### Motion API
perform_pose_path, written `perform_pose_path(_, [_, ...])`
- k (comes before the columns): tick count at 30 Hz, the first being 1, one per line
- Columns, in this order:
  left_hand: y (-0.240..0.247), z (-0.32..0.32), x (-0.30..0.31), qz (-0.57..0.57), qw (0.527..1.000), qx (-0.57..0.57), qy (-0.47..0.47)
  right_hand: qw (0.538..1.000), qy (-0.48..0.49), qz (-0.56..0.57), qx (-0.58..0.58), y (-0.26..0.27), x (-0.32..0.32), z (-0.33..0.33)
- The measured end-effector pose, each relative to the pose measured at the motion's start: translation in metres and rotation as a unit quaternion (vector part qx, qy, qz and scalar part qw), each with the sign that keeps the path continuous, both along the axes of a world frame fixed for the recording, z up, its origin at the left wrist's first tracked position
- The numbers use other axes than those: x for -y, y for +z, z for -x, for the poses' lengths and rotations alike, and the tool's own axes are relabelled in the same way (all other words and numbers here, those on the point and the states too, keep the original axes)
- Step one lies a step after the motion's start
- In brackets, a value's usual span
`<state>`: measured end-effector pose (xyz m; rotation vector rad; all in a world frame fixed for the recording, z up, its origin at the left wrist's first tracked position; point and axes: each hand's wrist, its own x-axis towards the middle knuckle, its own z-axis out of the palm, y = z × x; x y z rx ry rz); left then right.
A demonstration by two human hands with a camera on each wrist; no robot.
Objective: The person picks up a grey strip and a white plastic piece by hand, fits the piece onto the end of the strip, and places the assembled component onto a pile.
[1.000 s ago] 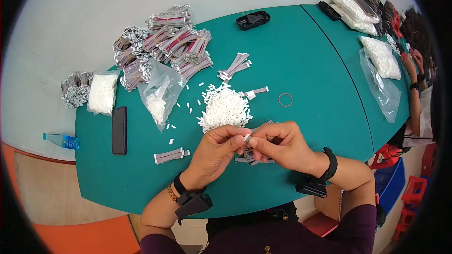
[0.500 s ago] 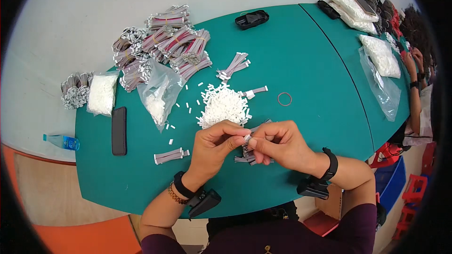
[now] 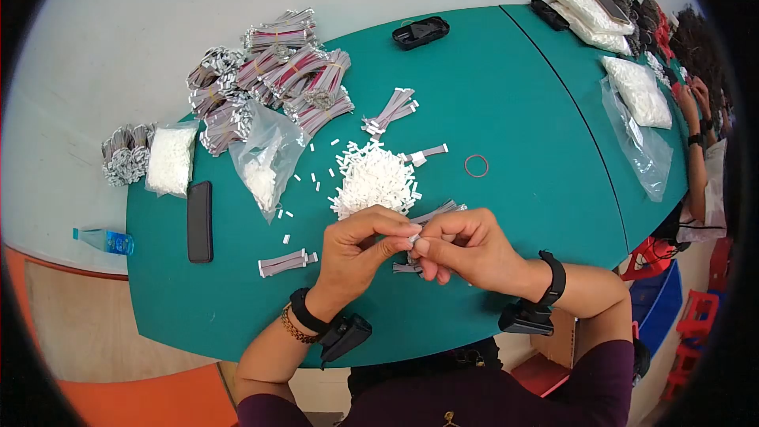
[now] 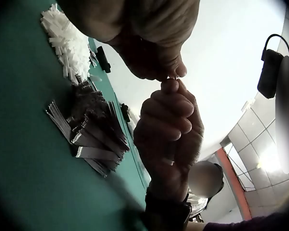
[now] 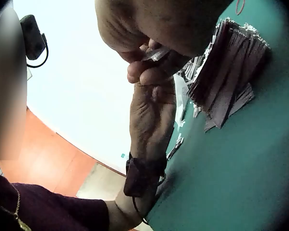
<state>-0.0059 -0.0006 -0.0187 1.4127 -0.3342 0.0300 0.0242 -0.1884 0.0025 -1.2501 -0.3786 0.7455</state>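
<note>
Both hands meet fingertip to fingertip just in front of a heap of small white pieces [image 3: 373,178]. My left hand [image 3: 352,257] and my right hand [image 3: 474,249] pinch a small white piece [image 3: 413,239] between thumbs and index fingers, mostly covered by the fingertips. In the right wrist view a pale, shiny piece [image 5: 156,54] shows among the fingers. Grey flat cables with white ends [image 4: 99,139] lie on the table below the hands in the left wrist view; in the right wrist view the same pile [image 5: 231,72] is beside them.
Bundled cables [image 3: 296,71] and an opened plastic bag [image 3: 269,158] lie at the back left, near a full bag [image 3: 170,160] and a black phone-like case [image 3: 200,221]. A few cables [image 3: 283,263] lie left of my hands. A red band [image 3: 477,165] is on the right. Another person's arms [image 3: 696,158] show far right.
The joined fingertips have moved slightly down, and the white piece is more covered by them than before. The left wrist has turned a little.
</note>
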Motion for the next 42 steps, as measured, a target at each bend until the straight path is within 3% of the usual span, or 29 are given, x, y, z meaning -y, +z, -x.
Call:
perform_pose_path(14, [0.0,0.002,0.002,-0.002,1.0,-0.007,0.001,1.0,-0.001,-0.006,0.015,0.004,0.0,0.004])
perform_pose_path(29, [-0.004,0.001,0.008,0.134,0.986,-0.092,-0.035,1.0,0.015,-0.025,-0.01,0.008,0.0,-0.002])
perform_pose_path(32, [-0.01,-0.001,0.004,0.182,0.976,-0.092,-0.083,0.999,0.014,-0.035,-0.023,0.007,-0.001,-0.001])
perform_pose_path(42, [-0.014,0.0,0.005,0.088,0.995,-0.011,-0.052,0.998,-0.001,-0.045,-0.039,0.0,0.0,0.002])
